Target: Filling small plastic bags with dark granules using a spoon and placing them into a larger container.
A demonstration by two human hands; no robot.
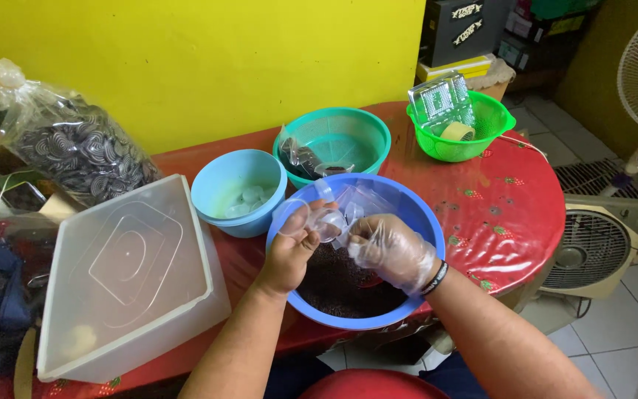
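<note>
Small clear plastic cup (324, 222) pinched between bare left hand (289, 255) fingertips and gloved right hand (393, 251) fingers, above dark-filled round blue plastic bowl (422, 214).

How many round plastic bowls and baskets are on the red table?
4: big blue bowl under the hands, light blue bowl left of it, teal basket behind, green basket far right. None seem hidden.

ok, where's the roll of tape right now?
In the head view the tape roll sits in the green colander at the table's far right, beside a clear plastic clamshell, right of the teal basket.
</note>
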